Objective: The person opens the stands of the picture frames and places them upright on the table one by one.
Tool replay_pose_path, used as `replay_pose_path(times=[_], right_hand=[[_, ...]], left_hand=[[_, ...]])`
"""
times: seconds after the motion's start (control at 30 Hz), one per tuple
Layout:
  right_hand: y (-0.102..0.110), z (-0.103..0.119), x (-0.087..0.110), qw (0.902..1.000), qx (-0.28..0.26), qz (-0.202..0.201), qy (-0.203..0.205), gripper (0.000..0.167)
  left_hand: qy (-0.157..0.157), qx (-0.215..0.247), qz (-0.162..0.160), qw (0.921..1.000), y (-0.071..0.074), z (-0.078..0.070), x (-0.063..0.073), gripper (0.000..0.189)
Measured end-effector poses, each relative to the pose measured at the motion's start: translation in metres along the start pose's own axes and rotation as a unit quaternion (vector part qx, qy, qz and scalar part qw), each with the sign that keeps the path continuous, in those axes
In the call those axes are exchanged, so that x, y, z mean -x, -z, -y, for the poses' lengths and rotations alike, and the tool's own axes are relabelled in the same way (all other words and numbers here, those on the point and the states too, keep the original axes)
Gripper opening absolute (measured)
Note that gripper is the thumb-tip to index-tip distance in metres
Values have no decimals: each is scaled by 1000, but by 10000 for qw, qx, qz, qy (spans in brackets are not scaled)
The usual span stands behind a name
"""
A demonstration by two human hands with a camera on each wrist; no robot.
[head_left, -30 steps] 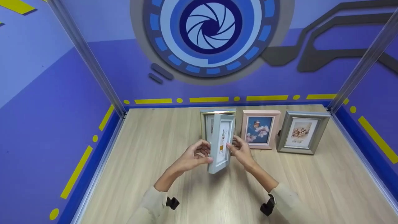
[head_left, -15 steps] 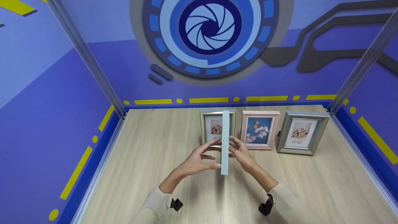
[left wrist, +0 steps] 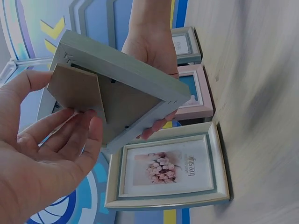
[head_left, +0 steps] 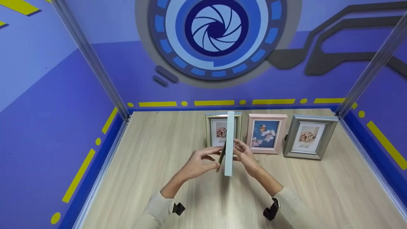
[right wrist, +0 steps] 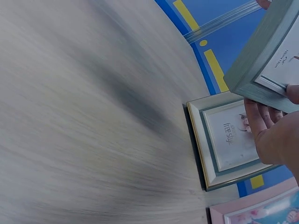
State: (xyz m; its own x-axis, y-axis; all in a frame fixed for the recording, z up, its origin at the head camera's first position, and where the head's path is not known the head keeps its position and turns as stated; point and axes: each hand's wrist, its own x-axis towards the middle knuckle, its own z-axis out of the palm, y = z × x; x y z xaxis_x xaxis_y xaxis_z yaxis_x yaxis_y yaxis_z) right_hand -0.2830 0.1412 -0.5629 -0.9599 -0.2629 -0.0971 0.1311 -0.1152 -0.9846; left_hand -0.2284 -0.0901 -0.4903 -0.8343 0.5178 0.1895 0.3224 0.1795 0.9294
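Note:
A pale blue-green picture frame (head_left: 229, 143) is held upright above the table, edge-on in the head view. My right hand (head_left: 248, 159) grips its right side, with the thumb on the front in the right wrist view (right wrist: 282, 140). From its back, the brown stand flap (left wrist: 77, 91) sticks out at an angle. My left hand (head_left: 200, 163) pinches this flap, thumb at one edge and fingertips at the other. Behind the held frame stands a gold-edged picture frame (head_left: 217, 132) with a flower print, partly covered.
A pink picture frame (head_left: 267, 133) and a silver-grey picture frame (head_left: 310, 136) stand to the right of the gold-edged one. The wooden table (head_left: 152, 143) is bounded by printed blue-purple walls (head_left: 41, 111) with metal corner posts.
The held frame has turned from showing its front at an angle to edge-on. My left hand has gone from the frame's left edge to its back, and the stand flap has swung out.

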Motion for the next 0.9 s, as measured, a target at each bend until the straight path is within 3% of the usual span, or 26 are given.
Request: replay_pose_path(times=[0.3,0.43,0.6,0.73,0.9], right_hand=[[5,-2,1,9986,10,445,272,50],[7,-3,2,9983,19,507,287,50],[4,-2,0,9999,2,34,155,47],[0,0,-1,9981,63,-606,78,43],[-5,-1,1,9935,185,-1106,198,40]], left_hand=[[-70,-674,-214,9975,14,-2,1,46],[-447,-840,-522,9941,18,1,1,47],[-998,-1403,-924,9807,15,-1,2,46],[-1189,-1892,-1111,9684,11,-3,2,36],[-1208,-2014,-1033,9665,6,-1,4,30]])
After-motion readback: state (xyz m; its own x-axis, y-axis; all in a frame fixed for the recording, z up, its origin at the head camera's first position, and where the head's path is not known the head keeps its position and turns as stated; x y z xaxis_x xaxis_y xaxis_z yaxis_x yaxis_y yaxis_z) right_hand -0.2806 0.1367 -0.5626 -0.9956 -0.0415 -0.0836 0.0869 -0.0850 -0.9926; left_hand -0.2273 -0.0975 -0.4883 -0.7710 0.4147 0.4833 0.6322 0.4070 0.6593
